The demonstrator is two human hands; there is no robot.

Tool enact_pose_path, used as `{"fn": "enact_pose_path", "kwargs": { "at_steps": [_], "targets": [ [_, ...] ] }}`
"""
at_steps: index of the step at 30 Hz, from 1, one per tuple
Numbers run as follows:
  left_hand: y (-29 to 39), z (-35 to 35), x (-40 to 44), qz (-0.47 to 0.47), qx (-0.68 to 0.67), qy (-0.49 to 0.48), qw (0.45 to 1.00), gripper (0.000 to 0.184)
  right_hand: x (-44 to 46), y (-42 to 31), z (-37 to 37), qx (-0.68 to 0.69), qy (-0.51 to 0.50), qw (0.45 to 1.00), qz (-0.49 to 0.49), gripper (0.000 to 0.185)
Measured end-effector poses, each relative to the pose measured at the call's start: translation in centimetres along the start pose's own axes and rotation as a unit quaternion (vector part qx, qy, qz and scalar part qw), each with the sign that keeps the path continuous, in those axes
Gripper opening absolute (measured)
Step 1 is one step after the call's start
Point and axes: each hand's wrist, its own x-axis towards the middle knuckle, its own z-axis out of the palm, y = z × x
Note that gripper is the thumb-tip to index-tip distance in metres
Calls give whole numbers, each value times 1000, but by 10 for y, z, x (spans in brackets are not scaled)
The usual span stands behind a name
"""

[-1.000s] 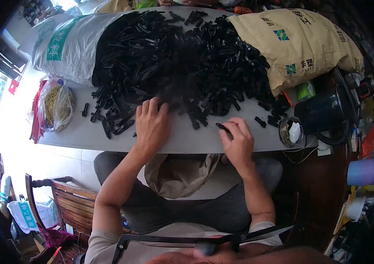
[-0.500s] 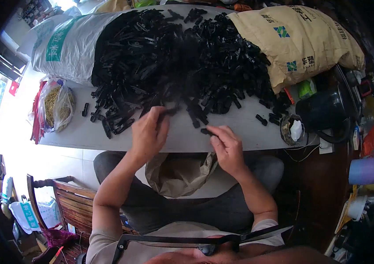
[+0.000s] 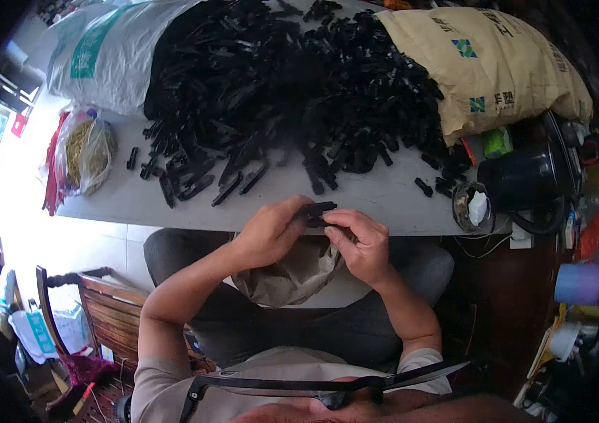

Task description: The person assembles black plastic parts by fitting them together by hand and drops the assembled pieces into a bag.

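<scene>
My left hand (image 3: 269, 231) is closed around a long black plastic piece (image 3: 322, 208) at the table's front edge. From the right, my right hand (image 3: 361, 243) pinches at the near end of that piece with thumb and forefinger; a small black part seems to be between these fingertips, mostly hidden. Both hands meet above an open brown paper sack (image 3: 292, 278) between my knees. Beyond them a large heap of black plastic pieces (image 3: 243, 92) covers the table's middle, with several loose ones along its near side.
A white sack (image 3: 119, 63) lies at the heap's left and a tan printed sack (image 3: 497, 70) at its right. A clear bag of small golden items (image 3: 88, 151) sits on the left. A jar (image 3: 468, 204) and a black bucket (image 3: 521, 180) stand at the right; a wooden chair (image 3: 105, 299) is lower left.
My left hand has moved right and toward me from the heap, bringing the long black piece to my right hand. The hands, apart before, are now together. The view has shifted slightly.
</scene>
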Motion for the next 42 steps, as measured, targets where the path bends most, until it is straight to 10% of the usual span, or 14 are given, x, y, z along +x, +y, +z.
{"fn": "enact_pose_path", "kwargs": {
  "at_steps": [16,42],
  "targets": [
    [1,-3,-2,-5,-134,16,991,42,-10,1,8,98,4,988,117,18],
    [3,-10,-4,144,164,-70,973,45,-10,4,-4,27,-19,999,32,30]
  ]
}}
